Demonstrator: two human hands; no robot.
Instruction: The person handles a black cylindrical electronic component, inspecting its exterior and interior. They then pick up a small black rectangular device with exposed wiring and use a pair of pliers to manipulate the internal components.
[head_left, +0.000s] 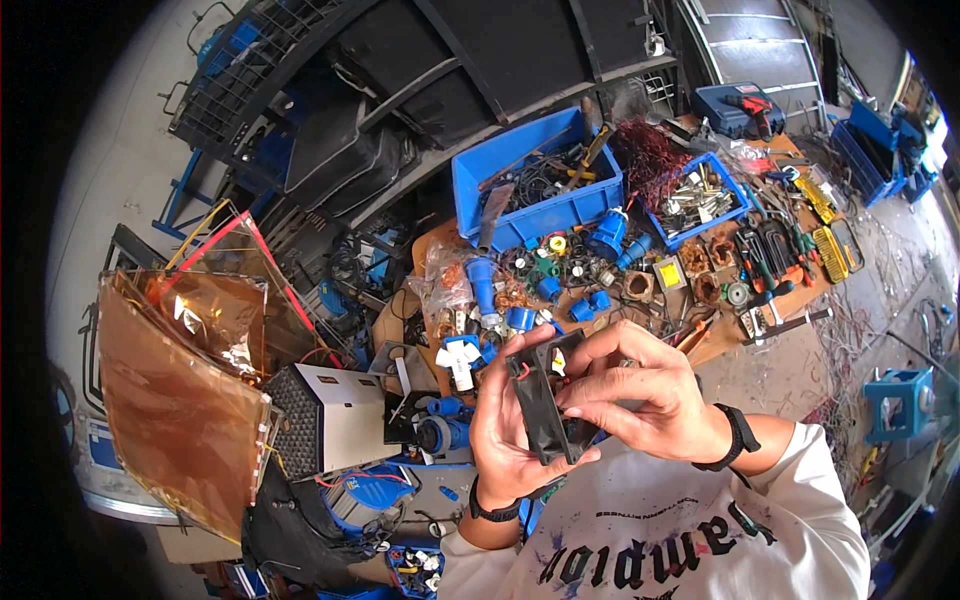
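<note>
A black square cooling fan [540,415] is held up edge-on in front of my chest, above the table's near edge. Its frame rests in my left hand [490,440], with the thumb along the upper edge and the fingers under the lower end. A short bit of red wire shows near its top, along with a small pale label. From the right, my right hand [650,395] closes on the fan's side with thumb and forefinger pinched together. Whether a wire is also between those fingertips is hidden. Both wrists wear black bands.
Beyond my hands, the wooden table [720,345] carries blue plugs [483,285], copper windings [638,287] and hand tools [770,255]. A large blue bin [540,225] and a smaller tray of bolts [745,205] stand behind. Copper-coloured film panels [185,400] lean at left; a blue stool [897,405] stands right.
</note>
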